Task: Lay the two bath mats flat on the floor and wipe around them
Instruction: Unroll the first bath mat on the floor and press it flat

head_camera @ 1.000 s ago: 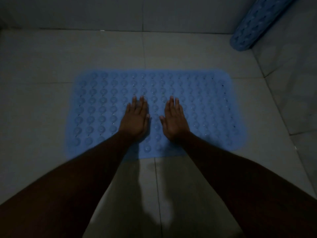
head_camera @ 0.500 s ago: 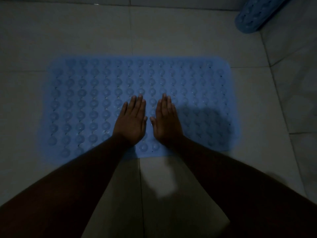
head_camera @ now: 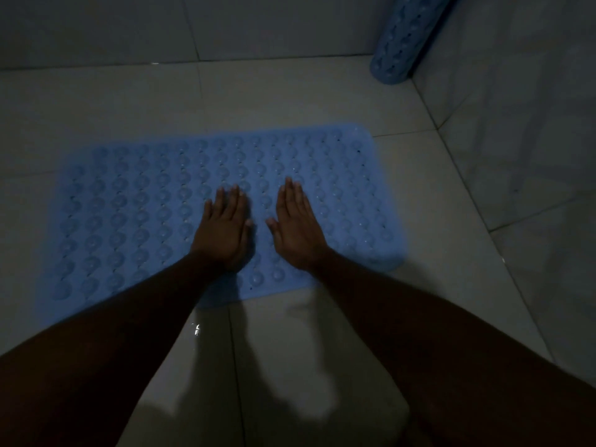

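A blue bath mat (head_camera: 135, 204) studded with round bumps lies spread flat on the pale tiled floor. Both palms press down on its near middle. My left hand (head_camera: 224, 229) is flat with fingers together and holds nothing. Beside it, a small gap away, my right hand (head_camera: 298, 225) lies flat in the same way. A second blue mat (head_camera: 400, 40), rolled into a tube, stands leaning in the far right corner against the wall.
Grey tiled walls (head_camera: 516, 108) close the space at the back and on the right. The floor tiles (head_camera: 290, 366) in front of the mat look wet and shiny, with a small glint of water (head_camera: 196, 329). The room is dim.
My hands have slid slightly apart on the mat. The view has tilted up and to the right, so more of the rolled mat in the corner shows.
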